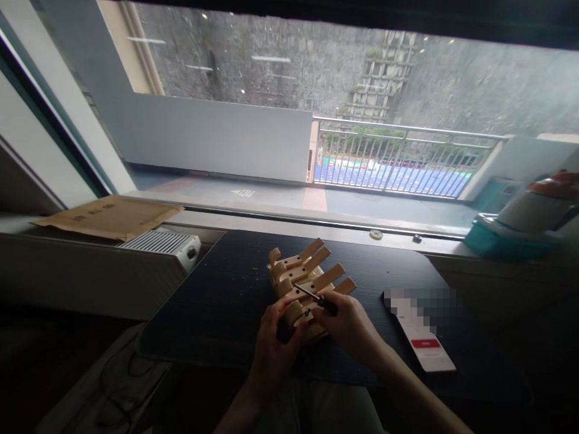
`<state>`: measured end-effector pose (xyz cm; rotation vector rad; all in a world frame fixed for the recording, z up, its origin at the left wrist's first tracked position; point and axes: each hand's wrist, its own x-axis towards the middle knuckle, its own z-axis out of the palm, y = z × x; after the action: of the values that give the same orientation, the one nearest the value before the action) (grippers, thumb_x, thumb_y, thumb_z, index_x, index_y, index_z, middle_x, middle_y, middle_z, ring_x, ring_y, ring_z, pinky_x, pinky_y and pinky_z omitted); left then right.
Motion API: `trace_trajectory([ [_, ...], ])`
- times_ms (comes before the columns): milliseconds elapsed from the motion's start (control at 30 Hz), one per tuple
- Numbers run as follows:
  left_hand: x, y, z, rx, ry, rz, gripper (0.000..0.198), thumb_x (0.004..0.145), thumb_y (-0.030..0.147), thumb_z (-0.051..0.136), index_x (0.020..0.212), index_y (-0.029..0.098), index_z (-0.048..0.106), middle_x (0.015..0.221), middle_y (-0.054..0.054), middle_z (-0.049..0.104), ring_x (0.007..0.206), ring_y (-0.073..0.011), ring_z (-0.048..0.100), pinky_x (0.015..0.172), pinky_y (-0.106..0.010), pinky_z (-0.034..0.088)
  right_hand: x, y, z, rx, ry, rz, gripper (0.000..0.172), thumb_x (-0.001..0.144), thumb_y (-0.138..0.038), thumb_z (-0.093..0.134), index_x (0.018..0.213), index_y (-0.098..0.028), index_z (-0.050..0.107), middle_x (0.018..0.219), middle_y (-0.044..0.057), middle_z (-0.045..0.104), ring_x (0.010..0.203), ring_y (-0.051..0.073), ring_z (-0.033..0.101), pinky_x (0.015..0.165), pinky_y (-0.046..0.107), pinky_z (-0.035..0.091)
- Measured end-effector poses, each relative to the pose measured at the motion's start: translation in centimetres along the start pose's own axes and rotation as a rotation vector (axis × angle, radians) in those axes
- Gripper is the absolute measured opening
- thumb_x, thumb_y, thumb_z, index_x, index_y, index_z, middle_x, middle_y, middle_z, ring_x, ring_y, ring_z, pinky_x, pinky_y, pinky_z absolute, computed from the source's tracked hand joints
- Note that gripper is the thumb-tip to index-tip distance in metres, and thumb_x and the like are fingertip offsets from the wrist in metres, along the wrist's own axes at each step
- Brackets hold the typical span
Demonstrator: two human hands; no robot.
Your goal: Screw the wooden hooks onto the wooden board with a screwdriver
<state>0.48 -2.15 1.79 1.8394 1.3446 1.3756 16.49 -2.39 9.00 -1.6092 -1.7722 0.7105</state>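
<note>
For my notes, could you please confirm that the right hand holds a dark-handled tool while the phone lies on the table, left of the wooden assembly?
Not quite: the head view shows the phone on the table, right of the wooden assembly; the right hand does hold a dark-handled tool.

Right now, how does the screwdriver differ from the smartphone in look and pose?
The screwdriver is slim, with a dark handle; the smartphone is a broader slab with a pale, lit screen. The screwdriver is gripped in the right hand, while the smartphone lies untouched on the dark table. Both are longer than wide.
</note>
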Motion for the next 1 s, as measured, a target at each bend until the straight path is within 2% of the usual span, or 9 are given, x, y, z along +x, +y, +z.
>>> trace_trajectory([
  [167,0.1,0.1,-0.1,-0.021,-0.008,0.011,0.037,0.08,0.032,0.061,0.114,0.023,0.049,0.11,-0.006,0.061,0.105,-0.0223,0.058,0.091,-0.038,0.045,0.6,0.1,0.4,0.046,-0.064,-0.046,0.02,0.077,-0.027,0.057,0.091,-0.024,0.071,0.085,0.001,0.07,0.081,0.018,0.063,0.069,0.025,0.042],
  [400,0.3,0.3,-0.3,-0.024,-0.048,-0.037,0.039,0.08,0.034,0.06,0.116,0.023,0.048,0.118,-0.008,0.057,0.111,-0.024,0.054,0.094,-0.041,0.044,0.2,0.3,1.2,-0.038,-0.004,-0.23,0.016,0.081,-0.02,0.052,0.089,-0.019,0.066,0.09,0.002,0.069,0.084,0.017,0.061,0.075,0.026,0.041],
  [533,0.3,0.4,-0.3,-0.041,-0.056,-0.045,0.038,0.081,0.033,0.06,0.116,0.023,0.049,0.117,-0.008,0.059,0.109,-0.023,0.056,0.095,-0.041,0.044,-0.2,0.8,2.2,0.001,0.098,-0.195,0.014,0.081,-0.019,0.05,0.087,-0.02,0.064,0.088,0.003,0.068,0.082,0.017,0.061,0.074,0.026,0.042],
  [667,0.3,0.2,-0.2,-0.054,-0.045,-0.046,0.039,0.08,0.031,0.061,0.117,0.023,0.049,0.118,-0.008,0.058,0.11,-0.0226,0.055,0.096,-0.04,0.043,-0.3,0.8,2.5,0.017,0.129,-0.188,0.015,0.081,-0.019,0.05,0.087,-0.02,0.064,0.09,0.003,0.068,0.084,0.017,0.061,0.075,0.026,0.042],
  [767,0.3,0.2,-0.2,-0.079,-0.056,-0.034,0.041,0.08,0.029,0.062,0.118,0.024,0.049,0.12,-0.007,0.058,0.112,-0.0223,0.054,0.097,-0.038,0.042,-0.2,0.5,2.2,0.049,0.157,-0.107,0.018,0.081,-0.021,0.05,0.089,-0.02,0.066,0.092,0.004,0.069,0.085,0.017,0.062,0.075,0.027,0.043],
  [900,0.1,0.5,-0.4,-0.11,-0.082,-0.026,0.042,0.079,0.027,0.061,0.119,0.023,0.047,0.118,-0.007,0.059,0.111,-0.0219,0.055,0.096,-0.037,0.043,-0.1,0.2,1.6,0.041,0.095,-0.027,0.018,0.078,-0.024,0.054,0.089,-0.021,0.069,0.087,0.003,0.07,0.081,0.019,0.062,0.071,0.028,0.043],
  [1000,-0.1,0.5,-0.3,-0.099,-0.047,-0.025,0.039,0.079,0.027,0.061,0.116,0.022,0.049,0.114,-0.007,0.061,0.108,-0.022,0.057,0.095,-0.037,0.044,-0.2,0.0,1.4,-0.004,0.06,-0.006,0.015,0.076,-0.025,0.057,0.083,-0.02,0.07,0.083,0.003,0.07,0.078,0.019,0.062,0.069,0.028,0.042],
])
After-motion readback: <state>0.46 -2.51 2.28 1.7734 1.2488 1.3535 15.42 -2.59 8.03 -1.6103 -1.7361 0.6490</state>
